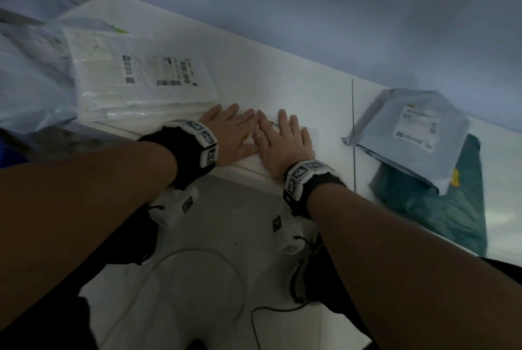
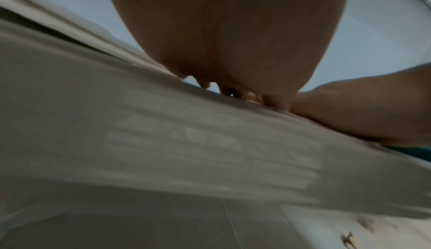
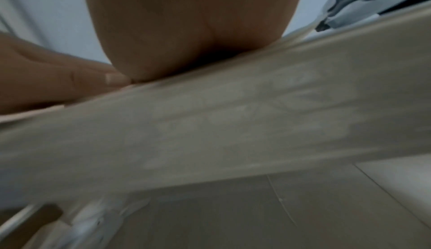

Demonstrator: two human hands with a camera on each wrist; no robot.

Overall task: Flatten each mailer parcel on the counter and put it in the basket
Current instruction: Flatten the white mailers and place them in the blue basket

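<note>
Left hand (image 1: 230,135), right hand (image 1: 285,142): both flat, fingers straight, side by side, pressing the white mailer (image 1: 308,135) at the near edge of the surface (image 1: 282,78). I judge it light, soft, slippery; best taken by an edge once flat.

Beside the white mailer: a stack of white parcels (image 1: 141,87) to the left; a grey mailer (image 1: 409,126) on a teal one (image 1: 440,208) to the right.

Mailer mostly covered by my hands; basket not visible; wrist views blurred.

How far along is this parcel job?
No basket shows, so nothing reads as finished. In hand: left hand and right hand press flat on a white mailer. Left: the grey mailer on the teal mailer, and the white stack.
</note>
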